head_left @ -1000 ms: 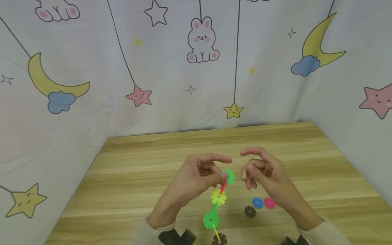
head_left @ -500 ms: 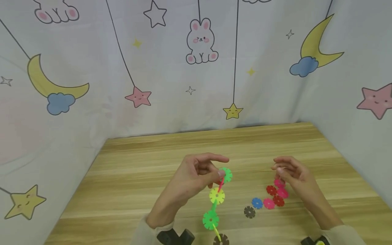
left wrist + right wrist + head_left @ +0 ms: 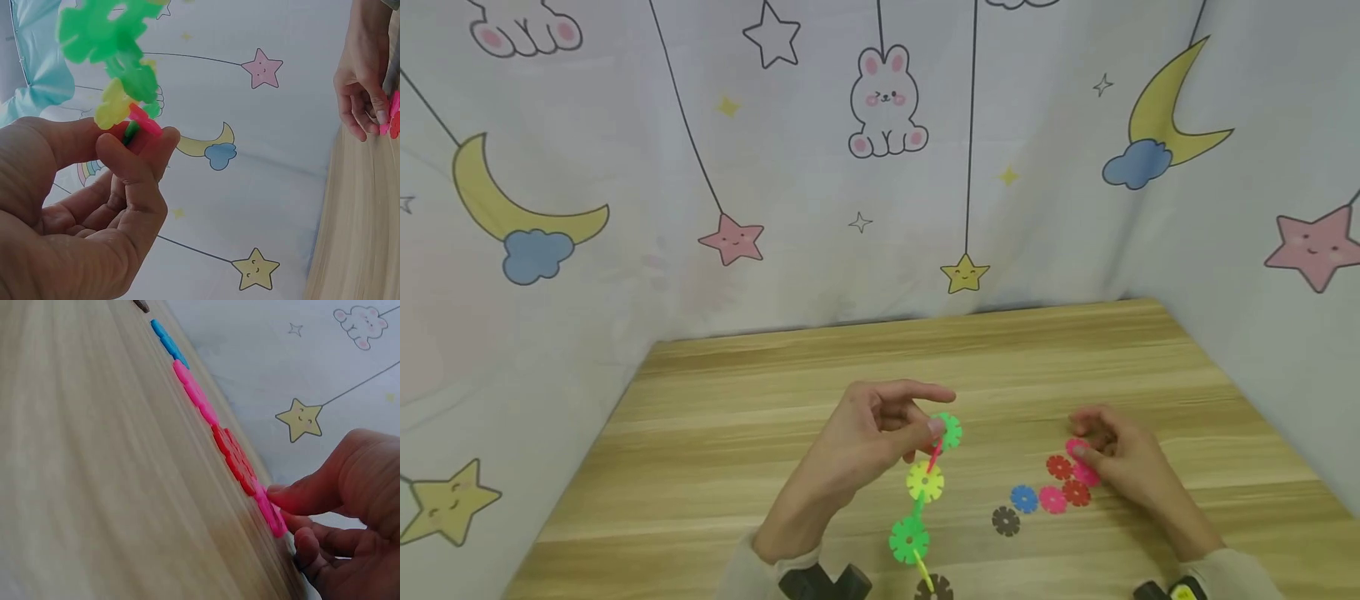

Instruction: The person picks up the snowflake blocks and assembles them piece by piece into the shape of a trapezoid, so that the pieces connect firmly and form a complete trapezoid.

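Observation:
The left hand (image 3: 857,450) pinches a green notched disc (image 3: 951,432) between thumb and fingers. From it hangs a chain of linked discs: a pink one seen edge-on, a yellow disc (image 3: 925,482), a green piece, a larger green disc (image 3: 909,540), a yellow one edge-on and a dark brown disc (image 3: 934,588). At the right, the right hand (image 3: 1138,467) has its thumb and fingers on a pink disc (image 3: 1076,448) at the top of a small group on the table. In the right wrist view the thumb touches a pink disc (image 3: 270,509); whether it is gripped cannot be told.
Loose on the wooden table (image 3: 760,383) lie red discs (image 3: 1060,467), another pink disc (image 3: 1053,500), a blue disc (image 3: 1024,498) and a dark disc (image 3: 1006,521). A patterned cloth (image 3: 820,183) hangs behind and beside the table.
The right hand has moved right and down from beside the chain to the loose discs, where its thumb now touches a pink one. The left hand keeps its pinch, nearly still.

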A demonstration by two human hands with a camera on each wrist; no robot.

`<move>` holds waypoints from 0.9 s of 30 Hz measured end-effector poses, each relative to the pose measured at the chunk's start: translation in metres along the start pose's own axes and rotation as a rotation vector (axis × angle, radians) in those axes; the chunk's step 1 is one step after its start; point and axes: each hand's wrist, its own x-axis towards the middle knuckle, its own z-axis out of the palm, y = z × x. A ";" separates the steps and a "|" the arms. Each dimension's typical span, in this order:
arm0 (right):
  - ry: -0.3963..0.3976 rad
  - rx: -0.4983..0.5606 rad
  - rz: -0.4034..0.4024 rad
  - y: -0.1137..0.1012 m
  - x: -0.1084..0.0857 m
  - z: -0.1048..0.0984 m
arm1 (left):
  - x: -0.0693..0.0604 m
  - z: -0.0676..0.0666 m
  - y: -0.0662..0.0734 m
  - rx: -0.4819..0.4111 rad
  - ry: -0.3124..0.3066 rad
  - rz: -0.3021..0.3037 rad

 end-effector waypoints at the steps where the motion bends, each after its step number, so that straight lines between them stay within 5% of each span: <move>1: -0.012 -0.015 0.001 -0.001 0.000 0.001 | 0.000 0.000 0.000 -0.001 0.002 0.002; 6: -0.009 -0.067 -0.047 -0.006 0.000 0.003 | 0.000 -0.001 -0.001 -0.002 0.008 0.006; 13: 0.042 0.118 -0.055 -0.007 -0.003 0.008 | -0.001 -0.001 0.000 -0.010 0.001 0.011; 19: 0.088 0.195 -0.022 -0.030 -0.009 0.015 | 0.000 -0.002 0.001 -0.008 0.022 0.006; 27: -0.031 0.371 -0.090 -0.072 -0.015 0.025 | -0.001 -0.003 0.001 -0.006 0.074 -0.005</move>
